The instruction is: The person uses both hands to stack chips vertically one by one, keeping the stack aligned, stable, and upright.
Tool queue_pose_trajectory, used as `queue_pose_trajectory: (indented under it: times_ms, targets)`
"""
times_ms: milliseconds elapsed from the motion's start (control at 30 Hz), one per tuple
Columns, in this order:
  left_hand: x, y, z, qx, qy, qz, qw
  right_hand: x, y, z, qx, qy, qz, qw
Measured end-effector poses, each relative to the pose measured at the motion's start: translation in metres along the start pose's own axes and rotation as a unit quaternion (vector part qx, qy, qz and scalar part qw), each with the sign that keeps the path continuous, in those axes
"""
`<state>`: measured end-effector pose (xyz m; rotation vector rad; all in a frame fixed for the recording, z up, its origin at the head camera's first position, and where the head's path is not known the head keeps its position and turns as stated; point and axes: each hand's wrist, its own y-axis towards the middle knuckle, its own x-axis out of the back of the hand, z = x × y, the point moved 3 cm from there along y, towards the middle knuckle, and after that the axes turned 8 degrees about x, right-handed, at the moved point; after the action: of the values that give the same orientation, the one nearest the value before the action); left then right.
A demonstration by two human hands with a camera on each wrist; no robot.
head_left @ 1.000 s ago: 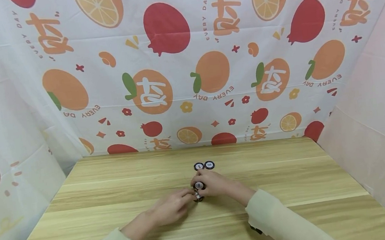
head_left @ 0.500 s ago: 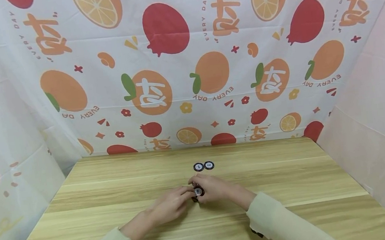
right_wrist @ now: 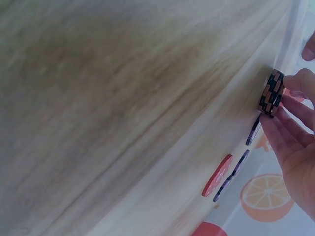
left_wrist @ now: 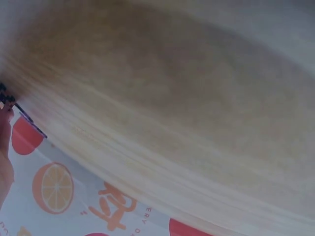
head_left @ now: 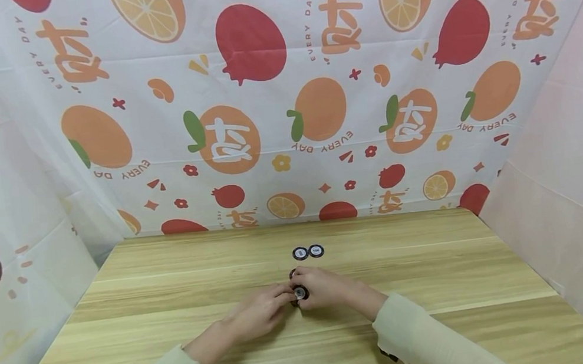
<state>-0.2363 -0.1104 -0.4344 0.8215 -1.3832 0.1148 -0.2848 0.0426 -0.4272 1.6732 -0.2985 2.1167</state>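
My right hand (head_left: 325, 287) grips a short stack of black poker chips (head_left: 300, 292) with pale round centers. In the right wrist view the stack's (right_wrist: 272, 93) edge shows orange blocks, and the thumb and fingers lie around it. My left hand (head_left: 262, 311) reaches in from the left, fingertips at the stack's left side in the head view; whether they pinch it is hidden. One more chip (head_left: 293, 274) peeks out just behind the right hand. Farther back, a black chip (head_left: 301, 253) and another black chip (head_left: 316, 251) lie flat, side by side.
A red disc (right_wrist: 217, 175) shows in the right wrist view, near the flat chips. Everything stands on a wood-grain table (head_left: 184, 276). A fruit-printed cloth (head_left: 274, 118) hangs behind its far edge, and pale cloths hang on both sides.
My right hand has moved slightly toward me with its chip, down to the chips beside my left fingers. Both far chips are now uncovered, and a chip edge shows behind the right hand.
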Motion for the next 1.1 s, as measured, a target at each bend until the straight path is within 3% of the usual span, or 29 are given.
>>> queue_pose_trajectory:
  times_ms: [167, 367, 600, 1100]
  targets:
    - [0.001, 0.000, -0.003, 0.004, 0.002, -0.010, 0.9999, -0.001, -0.002, 0.001, 0.012, -0.001, -0.005, 0.9999]
    - [-0.001, 0.000, -0.008, -0.008, 0.010, -0.001, 0.9999, -0.003, -0.004, 0.002, 0.027, -0.011, -0.008, 0.9995]
    - [-0.004, 0.000, -0.013, -0.001, 0.012, 0.013, 0.9998, -0.004, -0.008, 0.004, 0.039, -0.014, -0.015, 0.9991]
    - [-0.006, 0.004, 0.007, -0.003, 0.006, 0.046, 0.9989, -0.003, 0.007, -0.003, -0.005, 0.013, 0.006, 0.9999]
